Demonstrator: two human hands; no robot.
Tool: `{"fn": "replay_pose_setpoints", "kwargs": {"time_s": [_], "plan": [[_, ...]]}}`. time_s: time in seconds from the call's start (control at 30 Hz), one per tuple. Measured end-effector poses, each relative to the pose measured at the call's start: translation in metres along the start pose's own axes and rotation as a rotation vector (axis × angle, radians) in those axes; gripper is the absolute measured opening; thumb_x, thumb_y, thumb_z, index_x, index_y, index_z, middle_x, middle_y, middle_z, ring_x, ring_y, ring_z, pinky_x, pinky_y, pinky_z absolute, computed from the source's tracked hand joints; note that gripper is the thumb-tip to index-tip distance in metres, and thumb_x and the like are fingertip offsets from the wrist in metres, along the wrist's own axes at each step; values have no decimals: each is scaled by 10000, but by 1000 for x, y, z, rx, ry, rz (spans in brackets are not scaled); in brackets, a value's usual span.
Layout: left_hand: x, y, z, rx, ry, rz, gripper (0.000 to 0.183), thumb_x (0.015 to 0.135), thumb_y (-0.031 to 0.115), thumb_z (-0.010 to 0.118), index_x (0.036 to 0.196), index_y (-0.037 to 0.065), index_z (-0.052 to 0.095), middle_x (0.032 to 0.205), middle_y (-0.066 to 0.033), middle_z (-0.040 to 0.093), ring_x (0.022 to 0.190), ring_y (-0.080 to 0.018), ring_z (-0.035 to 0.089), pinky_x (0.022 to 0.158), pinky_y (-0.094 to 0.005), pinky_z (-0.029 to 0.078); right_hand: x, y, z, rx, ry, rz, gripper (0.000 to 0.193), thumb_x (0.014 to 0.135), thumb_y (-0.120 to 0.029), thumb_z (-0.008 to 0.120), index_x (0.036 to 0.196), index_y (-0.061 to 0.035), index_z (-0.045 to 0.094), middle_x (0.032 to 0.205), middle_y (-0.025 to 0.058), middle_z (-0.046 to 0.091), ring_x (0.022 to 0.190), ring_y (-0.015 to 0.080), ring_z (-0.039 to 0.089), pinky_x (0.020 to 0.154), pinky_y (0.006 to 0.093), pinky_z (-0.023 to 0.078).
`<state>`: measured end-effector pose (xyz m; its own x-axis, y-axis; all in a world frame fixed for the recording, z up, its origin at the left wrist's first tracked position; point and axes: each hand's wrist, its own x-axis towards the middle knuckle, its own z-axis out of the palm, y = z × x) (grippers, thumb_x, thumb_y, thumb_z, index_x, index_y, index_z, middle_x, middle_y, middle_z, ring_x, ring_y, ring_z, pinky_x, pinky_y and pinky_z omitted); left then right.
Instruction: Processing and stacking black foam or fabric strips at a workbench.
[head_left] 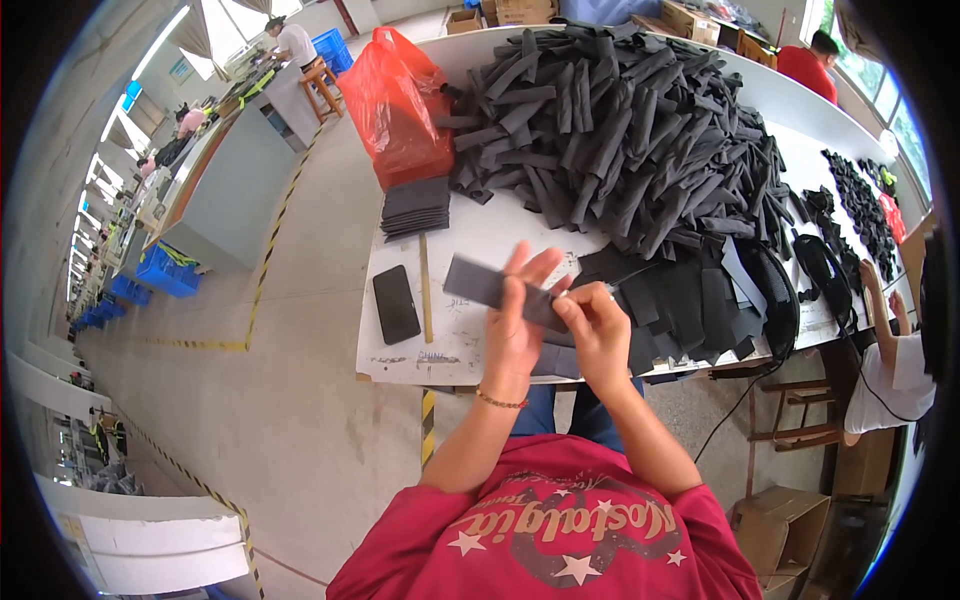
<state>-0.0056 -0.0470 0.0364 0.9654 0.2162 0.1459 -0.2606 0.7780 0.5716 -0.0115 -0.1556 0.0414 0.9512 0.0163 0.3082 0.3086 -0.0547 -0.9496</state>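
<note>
A flat dark grey fabric piece (475, 282) is held above the near edge of the white table. My left hand (512, 335) grips it between the thumb and the fingers behind, with some fingertips pointing up. At the piece's right end, my right hand (600, 335) is closed in a pinch, and a small pale bit shows by its fingertips. Flat dark pieces (690, 305) lie spread beside my right hand. Beyond my left hand is a neat stack of folded dark pieces (416, 207). A black phone (397, 305) and a narrow wooden strip (425, 290) lie to the left.
A large heap of rolled dark fabric pieces (620, 130) covers the table's far part. A red plastic bag (395, 110) stands at the back left. Black cable-fed equipment (770, 300) is at right, near a co-worker in white (890, 385). Wooden stools (800, 415) stand below.
</note>
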Motion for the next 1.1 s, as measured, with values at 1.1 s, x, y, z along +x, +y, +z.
{"fn": "replay_pose_setpoints", "kwargs": {"time_s": [1.1], "plan": [[8, 33, -52, 163, 131, 58, 164, 934, 98, 610, 1047, -16, 642, 981, -177, 681, 934, -325, 669, 898, -467, 536, -8, 24, -21, 203, -215, 331, 94, 887, -41, 665, 913, 27, 605, 786, 83, 663, 701, 129, 629, 688, 259, 511]]}}
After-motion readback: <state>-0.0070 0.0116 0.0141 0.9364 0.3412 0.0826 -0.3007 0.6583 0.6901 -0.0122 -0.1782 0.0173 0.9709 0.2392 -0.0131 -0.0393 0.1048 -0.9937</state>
